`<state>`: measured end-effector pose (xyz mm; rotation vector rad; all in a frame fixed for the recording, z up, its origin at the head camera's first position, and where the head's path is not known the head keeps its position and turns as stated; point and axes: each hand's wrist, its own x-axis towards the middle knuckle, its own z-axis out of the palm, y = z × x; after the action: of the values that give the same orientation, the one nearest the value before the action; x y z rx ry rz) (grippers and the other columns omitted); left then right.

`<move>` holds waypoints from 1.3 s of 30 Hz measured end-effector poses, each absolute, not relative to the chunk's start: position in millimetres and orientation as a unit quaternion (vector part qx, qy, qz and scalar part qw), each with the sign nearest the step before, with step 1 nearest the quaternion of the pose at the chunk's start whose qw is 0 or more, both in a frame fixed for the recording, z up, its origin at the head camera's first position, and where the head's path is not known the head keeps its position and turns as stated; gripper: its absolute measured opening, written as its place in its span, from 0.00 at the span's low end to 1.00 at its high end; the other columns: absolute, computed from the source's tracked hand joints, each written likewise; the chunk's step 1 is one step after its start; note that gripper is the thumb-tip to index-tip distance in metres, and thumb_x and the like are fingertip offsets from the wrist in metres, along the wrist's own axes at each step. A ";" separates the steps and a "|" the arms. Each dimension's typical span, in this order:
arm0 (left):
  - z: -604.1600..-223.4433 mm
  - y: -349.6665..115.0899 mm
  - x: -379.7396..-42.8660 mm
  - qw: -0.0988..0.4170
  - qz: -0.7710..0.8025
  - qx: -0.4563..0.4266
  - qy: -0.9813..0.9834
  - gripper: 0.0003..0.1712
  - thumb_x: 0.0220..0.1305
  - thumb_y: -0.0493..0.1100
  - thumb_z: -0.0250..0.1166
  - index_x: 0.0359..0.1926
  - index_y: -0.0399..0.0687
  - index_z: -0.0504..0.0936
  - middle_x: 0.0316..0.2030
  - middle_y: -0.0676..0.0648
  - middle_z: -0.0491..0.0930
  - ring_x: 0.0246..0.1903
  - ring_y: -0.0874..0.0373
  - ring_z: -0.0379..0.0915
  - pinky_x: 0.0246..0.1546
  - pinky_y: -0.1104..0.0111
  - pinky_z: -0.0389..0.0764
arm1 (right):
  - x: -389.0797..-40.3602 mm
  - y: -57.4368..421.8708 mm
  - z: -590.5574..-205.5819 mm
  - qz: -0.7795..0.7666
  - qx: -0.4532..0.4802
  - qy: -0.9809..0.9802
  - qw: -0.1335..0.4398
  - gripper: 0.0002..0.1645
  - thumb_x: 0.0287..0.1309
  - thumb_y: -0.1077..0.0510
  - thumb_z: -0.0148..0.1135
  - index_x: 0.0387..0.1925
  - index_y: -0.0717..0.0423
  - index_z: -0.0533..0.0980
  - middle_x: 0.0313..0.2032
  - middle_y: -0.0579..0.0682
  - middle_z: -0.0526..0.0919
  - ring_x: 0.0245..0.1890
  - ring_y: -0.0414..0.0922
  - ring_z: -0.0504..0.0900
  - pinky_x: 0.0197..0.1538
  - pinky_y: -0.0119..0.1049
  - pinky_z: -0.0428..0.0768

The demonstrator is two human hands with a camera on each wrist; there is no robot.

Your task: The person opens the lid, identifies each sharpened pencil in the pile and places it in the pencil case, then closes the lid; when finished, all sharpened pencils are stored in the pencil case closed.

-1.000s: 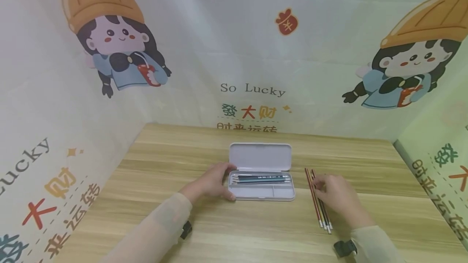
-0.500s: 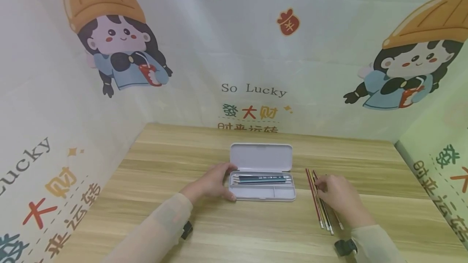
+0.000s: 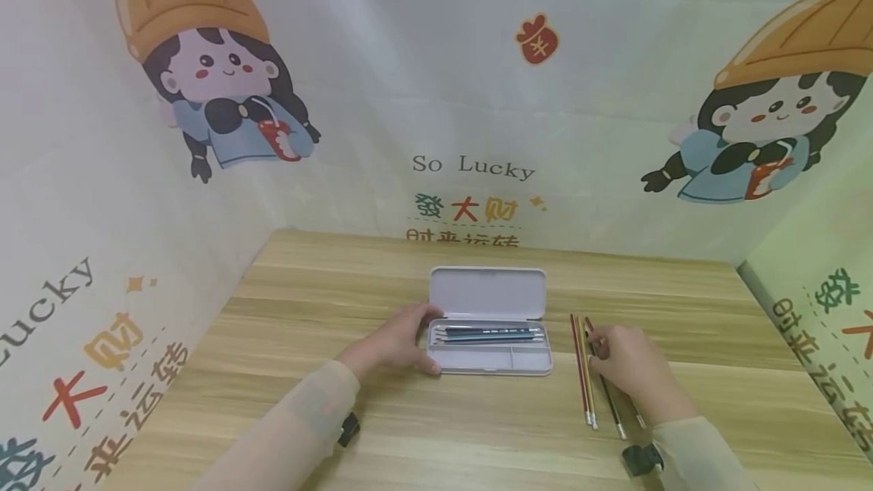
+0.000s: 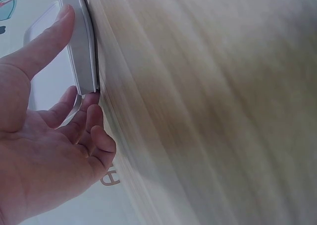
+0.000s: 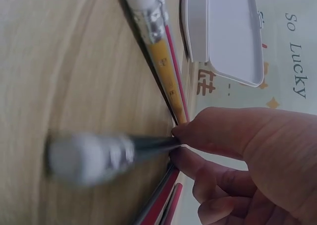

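Note:
The white pencil case (image 3: 470, 360) lies with its lid up on the table. My left hand (image 3: 395, 339) grips its left end, thumb at the front edge and fingers at the back corner. Several blue and dark pencils (image 3: 487, 336) lie in its rear compartment. Right of the case, my right hand (image 3: 627, 362) pinches a dark pencil (image 5: 148, 144) between thumb and index finger, its white eraser end toward the wrist camera. A red pencil (image 3: 580, 370) and a yellow pencil (image 3: 588, 389) lie left of that hand. Another pencil (image 3: 639, 415) shows partly beneath the hand.
The wood-grain table (image 3: 327, 279) is bordered by a printed cloth backdrop (image 3: 382, 82) at the back and sides. The case's raised lid (image 3: 487, 292) stands at its rear. Two narrower compartments run along the case's front.
The pencils by my right hand have spread apart: the red and yellow ones now lie further left, away from the dark one, and another has come out on the right. The left hand stays put.

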<state>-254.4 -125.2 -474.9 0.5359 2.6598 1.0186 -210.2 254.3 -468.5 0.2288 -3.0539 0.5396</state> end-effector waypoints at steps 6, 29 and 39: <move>-475.3 -125.6 -254.7 0.122 0.348 0.186 0.911 0.55 0.37 0.42 0.87 0.69 0.42 0.71 0.63 0.41 0.76 0.66 0.43 0.69 0.74 0.48 0.67 | -208.0 252.3 -468.8 0.180 0.073 -0.980 0.035 0.18 0.46 0.62 0.70 0.42 0.62 0.85 0.24 0.44 0.80 0.24 0.41 0.75 0.26 0.36 0.73; -476.4 -126.3 -254.5 0.120 0.354 0.187 0.908 0.54 0.37 0.42 0.87 0.68 0.41 0.72 0.61 0.41 0.77 0.64 0.44 0.71 0.73 0.48 0.68 | -207.2 246.9 -453.3 0.179 0.063 -0.981 0.048 0.21 0.51 0.60 0.69 0.48 0.61 0.84 0.30 0.49 0.88 0.26 0.42 0.79 0.28 0.39 0.78; -475.4 -126.9 -253.4 0.118 0.354 0.186 0.909 0.54 0.37 0.42 0.87 0.68 0.41 0.72 0.62 0.40 0.77 0.65 0.44 0.70 0.74 0.48 0.67 | -209.2 236.7 -451.6 0.157 0.093 -0.979 0.087 0.13 0.51 0.56 0.71 0.41 0.50 0.87 0.31 0.43 0.89 0.24 0.39 0.77 0.21 0.34 0.71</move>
<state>-253.4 -126.9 -475.4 0.5440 2.6600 1.0345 -209.2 236.7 -451.6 0.2765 -2.9180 0.4682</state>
